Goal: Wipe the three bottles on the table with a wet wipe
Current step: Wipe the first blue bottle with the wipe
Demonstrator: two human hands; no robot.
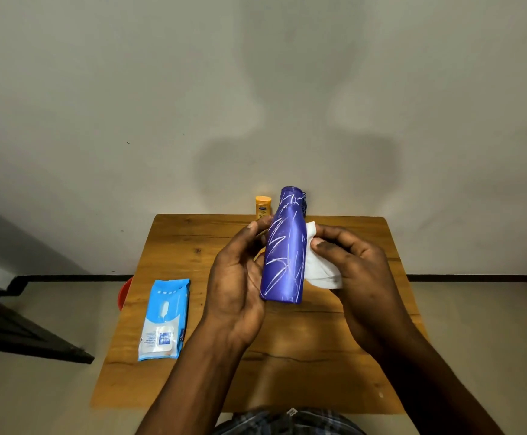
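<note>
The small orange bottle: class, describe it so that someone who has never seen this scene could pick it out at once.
Start at the wooden table against the pale wall and look to its far edge. There the small orange bottle stands upright, just left of the tall purple bottle with white streaks held in the hands. It is shorter than the purple one, and the only orange bottle in view.

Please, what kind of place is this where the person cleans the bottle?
Probably a plain room in a home, not a workshop: a small wooden table against a bare pale wall, with household items such as a wet wipes pack and a small orange bottle.
</note>
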